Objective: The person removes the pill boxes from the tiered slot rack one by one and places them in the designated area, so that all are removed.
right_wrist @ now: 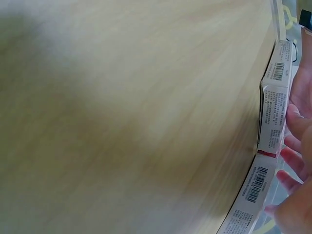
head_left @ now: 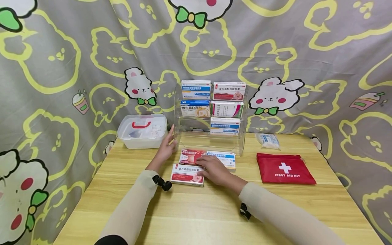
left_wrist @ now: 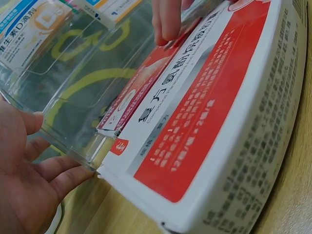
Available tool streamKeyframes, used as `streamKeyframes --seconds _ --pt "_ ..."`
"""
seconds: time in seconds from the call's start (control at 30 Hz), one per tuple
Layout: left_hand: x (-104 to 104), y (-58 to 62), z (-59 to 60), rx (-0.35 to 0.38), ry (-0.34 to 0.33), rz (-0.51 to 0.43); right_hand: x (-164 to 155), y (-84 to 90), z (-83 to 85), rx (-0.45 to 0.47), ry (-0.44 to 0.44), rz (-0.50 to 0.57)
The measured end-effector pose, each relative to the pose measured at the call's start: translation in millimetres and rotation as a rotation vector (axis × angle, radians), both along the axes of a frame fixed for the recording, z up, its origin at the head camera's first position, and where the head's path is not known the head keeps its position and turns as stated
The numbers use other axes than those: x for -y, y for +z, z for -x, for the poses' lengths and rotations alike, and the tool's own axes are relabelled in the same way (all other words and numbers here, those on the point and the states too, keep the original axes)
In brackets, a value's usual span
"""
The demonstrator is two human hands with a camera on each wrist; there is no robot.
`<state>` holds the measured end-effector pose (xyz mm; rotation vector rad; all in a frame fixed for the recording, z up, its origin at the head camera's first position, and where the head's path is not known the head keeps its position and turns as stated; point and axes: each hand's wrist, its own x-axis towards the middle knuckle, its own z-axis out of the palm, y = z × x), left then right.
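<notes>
Cardboard medicine boxes lie flat on the pale wood-grain surface [head_left: 214, 211], just before a clear acrylic tiered rack [head_left: 242, 136]. The right hand [head_left: 214, 169] rests with relaxed fingers on the glossy red box [head_left: 190, 156], touching the neighbouring red-and-white box [head_left: 186, 175] and the blue-and-white box [head_left: 226, 158]. The left hand [head_left: 167, 147] is flat and open, fingers straight against the rack's smooth left wall.
</notes>
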<state>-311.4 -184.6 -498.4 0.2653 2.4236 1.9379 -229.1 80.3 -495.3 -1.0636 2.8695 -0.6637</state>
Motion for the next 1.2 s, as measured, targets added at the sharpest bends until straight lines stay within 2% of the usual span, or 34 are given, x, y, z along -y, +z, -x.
streamKeyframes --seconds 0.6,0.87,1.2 --pt "1.0 -0.8 0.3 -0.002 -0.022 -0.012 -1.7 -2.5 -1.0 0.004 -0.037 0.03" --pt "1.4 -2.2 2.3 0.006 -0.02 -0.021 -0.2 -2.3 -3.5 0.004 -0.057 0.059" --pt "-0.1 0.6 -1.1 0.01 -0.002 -0.016 -1.0 -2.3 -2.5 -0.003 -0.047 0.06"
